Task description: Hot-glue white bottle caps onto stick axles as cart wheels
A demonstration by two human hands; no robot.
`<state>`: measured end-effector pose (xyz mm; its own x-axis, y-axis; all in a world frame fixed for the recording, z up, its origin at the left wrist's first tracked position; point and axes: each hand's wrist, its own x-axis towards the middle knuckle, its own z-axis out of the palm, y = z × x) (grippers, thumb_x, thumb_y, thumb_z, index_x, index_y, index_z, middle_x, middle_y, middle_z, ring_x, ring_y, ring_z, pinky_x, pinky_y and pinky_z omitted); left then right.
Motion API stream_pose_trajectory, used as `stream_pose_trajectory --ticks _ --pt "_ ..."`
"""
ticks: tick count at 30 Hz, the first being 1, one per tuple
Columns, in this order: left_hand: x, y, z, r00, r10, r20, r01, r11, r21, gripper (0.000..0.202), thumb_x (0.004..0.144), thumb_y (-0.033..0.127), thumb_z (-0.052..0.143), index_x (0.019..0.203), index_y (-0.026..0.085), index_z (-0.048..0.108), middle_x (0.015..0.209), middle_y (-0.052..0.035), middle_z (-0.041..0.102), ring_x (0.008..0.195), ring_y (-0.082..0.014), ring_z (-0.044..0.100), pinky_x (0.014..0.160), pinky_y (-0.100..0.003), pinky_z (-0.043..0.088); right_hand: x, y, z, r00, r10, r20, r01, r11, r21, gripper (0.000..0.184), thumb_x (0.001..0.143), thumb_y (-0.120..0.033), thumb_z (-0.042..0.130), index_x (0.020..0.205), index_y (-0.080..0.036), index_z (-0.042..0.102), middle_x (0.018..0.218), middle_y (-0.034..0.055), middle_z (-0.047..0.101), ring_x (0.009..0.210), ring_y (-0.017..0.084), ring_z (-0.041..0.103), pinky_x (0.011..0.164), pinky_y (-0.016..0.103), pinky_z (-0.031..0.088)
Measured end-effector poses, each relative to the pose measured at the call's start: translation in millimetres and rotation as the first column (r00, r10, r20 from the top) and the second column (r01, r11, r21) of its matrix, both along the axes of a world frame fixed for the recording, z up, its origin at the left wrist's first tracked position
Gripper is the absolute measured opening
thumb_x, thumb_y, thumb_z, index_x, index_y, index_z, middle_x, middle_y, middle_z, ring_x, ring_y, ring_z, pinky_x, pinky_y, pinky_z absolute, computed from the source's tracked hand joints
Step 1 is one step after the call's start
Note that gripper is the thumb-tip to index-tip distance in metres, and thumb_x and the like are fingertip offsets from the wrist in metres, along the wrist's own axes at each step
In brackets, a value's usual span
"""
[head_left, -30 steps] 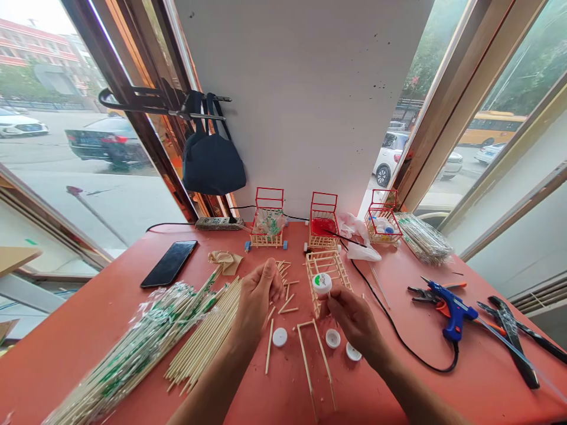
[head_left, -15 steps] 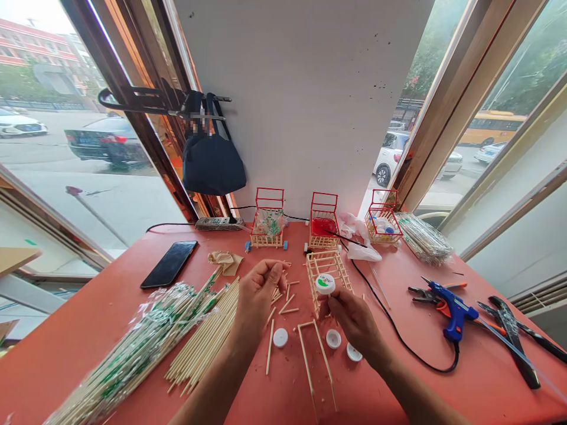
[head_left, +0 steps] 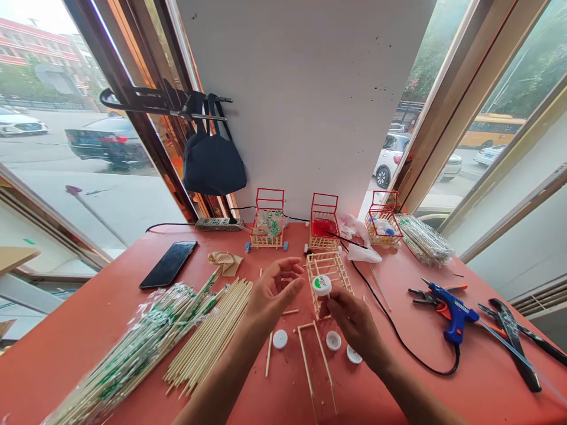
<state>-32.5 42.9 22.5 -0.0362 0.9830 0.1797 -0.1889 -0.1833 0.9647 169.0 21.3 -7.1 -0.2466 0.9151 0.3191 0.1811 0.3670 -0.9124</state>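
Between the thumb and fingers of my right hand (head_left: 352, 319) is a white bottle cap (head_left: 322, 285) with a green print on its top. My left hand (head_left: 277, 289) is open to the left of the cap, fingers curved and apart, with nothing seen in it. Behind the cap lies a basket-like frame of wooden sticks (head_left: 339, 268). Below my hands is a stick frame with two long sides (head_left: 325, 360). Three more white caps lie near it: one at left (head_left: 280, 339), one at right (head_left: 333, 340), and another (head_left: 354, 354) partly behind my right wrist.
Wooden sticks (head_left: 208, 336) and a plastic-wrapped bundle (head_left: 128, 348) lie at left, near a phone (head_left: 169, 264). A blue glue gun (head_left: 454, 313) and pliers (head_left: 509, 336) lie at right. Small red-and-wood carts (head_left: 268, 233) stand at the back. A black cord (head_left: 398, 336) crosses the table.
My left hand has moved right and nearer the cap, and its pinched fingers have opened. My right hand has shifted the cap slightly left.
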Motion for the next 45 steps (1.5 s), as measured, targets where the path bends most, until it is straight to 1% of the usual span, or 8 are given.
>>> stream_pose_trajectory --ticks 4,6,12,19,25,34,38,45 --pt "-6.7 4.0 -2.8 0.991 0.103 -0.084 -0.100 0.994 0.037 0.011 0.078 0.021 0.068 0.086 0.020 0.075 0.102 -0.0076 0.074 0.098 -0.0231 0.067 0.086 -0.032 0.051 -0.6 0.0 2.8 0.998 -0.048 0.047 0.045 0.997 0.063 0.025 0.105 -0.040 0.052 0.097 -0.021 0.067 0.076 0.0024 0.071 0.071 0.017 0.069 0.068 0.027 0.055" --pt "-10.0 5.5 -3.3 0.985 0.140 -0.102 -0.133 0.988 0.076 0.010 0.077 0.017 0.063 0.070 0.020 0.069 0.101 -0.0070 0.074 0.100 -0.0228 0.066 0.088 -0.031 0.049 -0.4 0.6 2.3 0.996 -0.070 0.047 0.066 0.995 0.078 0.024 0.104 -0.040 0.054 0.097 -0.022 0.068 0.076 0.0022 0.072 0.071 0.017 0.070 0.067 0.027 0.056" --pt "-8.5 5.8 -3.6 0.991 0.118 -0.061 -0.114 0.992 0.054 0.015 0.086 0.028 0.066 0.099 0.020 0.070 0.095 -0.0048 0.071 0.091 -0.0206 0.065 0.081 -0.031 0.049 -0.7 1.7 1.8 0.991 -0.125 0.056 0.120 0.989 0.085 0.023 0.103 -0.041 0.057 0.095 -0.022 0.068 0.077 0.0027 0.074 0.069 0.017 0.071 0.060 0.025 0.055" --pt "-9.4 4.3 -3.5 0.988 0.150 -0.020 -0.148 0.985 0.085 0.008 0.079 0.015 0.062 0.073 0.020 0.065 0.098 -0.0044 0.071 0.096 -0.0183 0.066 0.087 -0.028 0.049 -2.7 2.2 4.5 0.984 -0.167 0.070 0.159 0.982 0.101 0.018 0.100 -0.035 0.061 0.089 -0.022 0.066 0.076 0.0030 0.075 0.070 0.018 0.072 0.061 0.025 0.055" --pt "-9.5 7.0 -5.9 0.988 0.149 -0.049 -0.146 0.987 0.061 0.015 0.082 0.029 0.072 0.093 0.020 0.069 0.087 -0.0014 0.070 0.080 -0.0161 0.065 0.075 -0.027 0.051 -1.7 1.2 2.0 0.975 -0.193 0.106 0.188 0.981 0.052 0.017 0.098 -0.036 0.063 0.089 -0.023 0.067 0.078 0.0027 0.076 0.072 0.018 0.071 0.054 0.021 0.051" --pt "-9.8 7.1 -5.0 0.989 0.079 -0.127 -0.081 0.997 -0.007 0.023 0.072 0.032 0.081 0.090 0.019 0.076 0.083 -0.0017 0.073 0.077 -0.0159 0.066 0.070 -0.025 0.052 -1.2 0.7 1.0 0.975 -0.196 0.105 0.191 0.980 0.059 0.012 0.097 -0.033 0.065 0.090 -0.024 0.069 0.079 0.0019 0.077 0.073 0.017 0.070 0.053 0.020 0.049" --pt "-9.0 5.2 -2.0 0.980 0.101 -0.170 -0.104 0.995 -0.010 0.020 0.072 0.035 0.082 0.074 0.018 0.073 0.069 0.0006 0.068 0.064 -0.0122 0.059 0.061 -0.022 0.047 -1.6 1.3 2.8 0.976 -0.195 0.095 0.185 0.977 0.103 0.012 0.097 -0.031 0.064 0.088 -0.023 0.069 0.078 0.0017 0.076 0.073 0.018 0.071 0.057 0.022 0.050" --pt "-9.4 2.4 -0.2 0.979 0.110 -0.174 -0.113 0.994 -0.005 0.037 0.082 0.052 0.074 0.070 0.018 0.065 0.054 0.0048 0.055 0.043 -0.0074 0.041 0.042 -0.019 0.031 -1.0 2.6 1.9 0.983 -0.166 0.081 0.152 0.976 0.156 0.012 0.098 -0.027 0.062 0.089 -0.023 0.069 0.079 0.0009 0.077 0.074 0.017 0.072 0.067 0.024 0.053"
